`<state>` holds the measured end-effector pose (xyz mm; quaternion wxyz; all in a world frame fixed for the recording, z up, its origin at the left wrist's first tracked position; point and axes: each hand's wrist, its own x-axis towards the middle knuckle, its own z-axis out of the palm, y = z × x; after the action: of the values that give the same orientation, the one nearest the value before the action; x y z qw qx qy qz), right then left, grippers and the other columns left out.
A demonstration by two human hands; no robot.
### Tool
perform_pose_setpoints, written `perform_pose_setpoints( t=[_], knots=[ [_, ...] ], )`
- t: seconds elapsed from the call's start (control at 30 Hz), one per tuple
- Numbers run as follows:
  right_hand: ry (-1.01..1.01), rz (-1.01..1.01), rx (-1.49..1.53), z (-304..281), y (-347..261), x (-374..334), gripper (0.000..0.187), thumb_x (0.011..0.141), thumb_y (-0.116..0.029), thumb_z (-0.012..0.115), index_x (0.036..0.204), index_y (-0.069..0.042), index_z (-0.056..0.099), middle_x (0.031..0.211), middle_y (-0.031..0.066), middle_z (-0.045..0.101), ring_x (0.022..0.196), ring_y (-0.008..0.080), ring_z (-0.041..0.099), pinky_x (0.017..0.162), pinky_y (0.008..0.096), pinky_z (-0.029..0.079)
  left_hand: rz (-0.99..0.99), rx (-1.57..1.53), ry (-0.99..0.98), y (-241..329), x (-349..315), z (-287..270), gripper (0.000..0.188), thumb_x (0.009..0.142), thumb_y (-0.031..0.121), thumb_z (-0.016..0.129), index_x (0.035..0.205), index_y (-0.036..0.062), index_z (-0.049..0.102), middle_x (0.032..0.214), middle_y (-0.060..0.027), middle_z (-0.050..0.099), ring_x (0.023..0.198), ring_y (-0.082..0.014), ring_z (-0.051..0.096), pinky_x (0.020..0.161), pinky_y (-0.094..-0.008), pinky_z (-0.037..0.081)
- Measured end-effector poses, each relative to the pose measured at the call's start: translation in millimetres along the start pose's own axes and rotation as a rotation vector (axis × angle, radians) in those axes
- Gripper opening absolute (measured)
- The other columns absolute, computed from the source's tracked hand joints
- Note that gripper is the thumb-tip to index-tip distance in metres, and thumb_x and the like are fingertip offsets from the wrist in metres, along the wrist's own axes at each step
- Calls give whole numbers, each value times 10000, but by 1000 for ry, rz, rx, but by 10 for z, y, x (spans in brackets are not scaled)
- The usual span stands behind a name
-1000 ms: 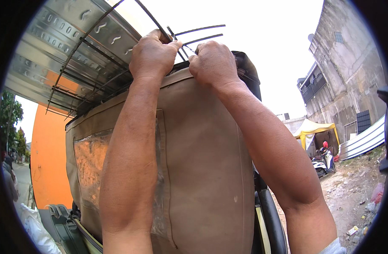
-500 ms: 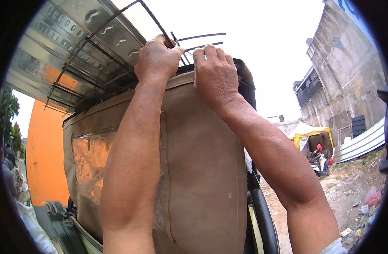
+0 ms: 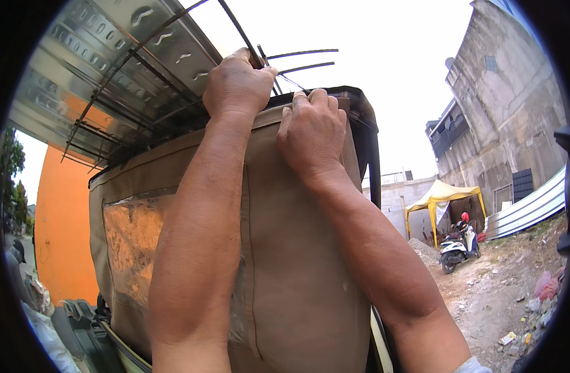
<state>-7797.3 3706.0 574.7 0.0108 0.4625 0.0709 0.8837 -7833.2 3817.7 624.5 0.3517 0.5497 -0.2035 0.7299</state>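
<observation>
Above the brown canvas cover (image 3: 310,248), my left hand (image 3: 240,84) is closed around a dark ribbed steel bar (image 3: 236,23) of a rebar lattice. A thin wire (image 3: 291,81) runs from beside that hand to the fingertips of my right hand (image 3: 313,133), whose fingers are bent and closed over the wire's end. The right hand lies against the upper edge of the canvas. Its fingertips are partly hidden. A clear plastic window (image 3: 136,242) is sewn into the cover, left of my forearm.
Shiny slotted metal sheets (image 3: 105,62) lie overhead at the left, over the lattice bars. Two bar ends (image 3: 303,54) stick out to the right. Beyond stand an orange wall (image 3: 64,230), a white scooter (image 3: 459,248), a yellow-edged canopy (image 3: 443,193) and a concrete building (image 3: 502,118).
My right hand has moved down and slightly left to the canvas edge. The left hand keeps its hold on the bar. The view has shifted, showing more of the scooter and canopy.
</observation>
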Motion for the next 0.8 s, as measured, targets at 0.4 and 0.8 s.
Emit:
perform_pose_setpoints(
  t=[0.4, 0.8],
  knots=[
    [-138, 508, 908, 76, -311, 295, 227, 875, -167, 605, 941, 36, 681, 853, 161, 645, 864, 308, 639, 824, 433, 508, 11, -100, -72, -50, 127, -46, 283, 811, 315, 790, 1009, 123, 725, 936, -40, 737, 873, -140, 700, 786, -336, 564],
    [-460, 378, 830, -434, 331, 645, 162, 943, -114, 517, 952, 4, 627, 680, 36, 583, 565, 143, 559, 614, 340, 528, 6, -39, -108, -56, 121, -53, 262, 858, 407, 732, 1018, 202, 699, 951, 19, 733, 909, -121, 700, 803, -356, 568]
  ],
)
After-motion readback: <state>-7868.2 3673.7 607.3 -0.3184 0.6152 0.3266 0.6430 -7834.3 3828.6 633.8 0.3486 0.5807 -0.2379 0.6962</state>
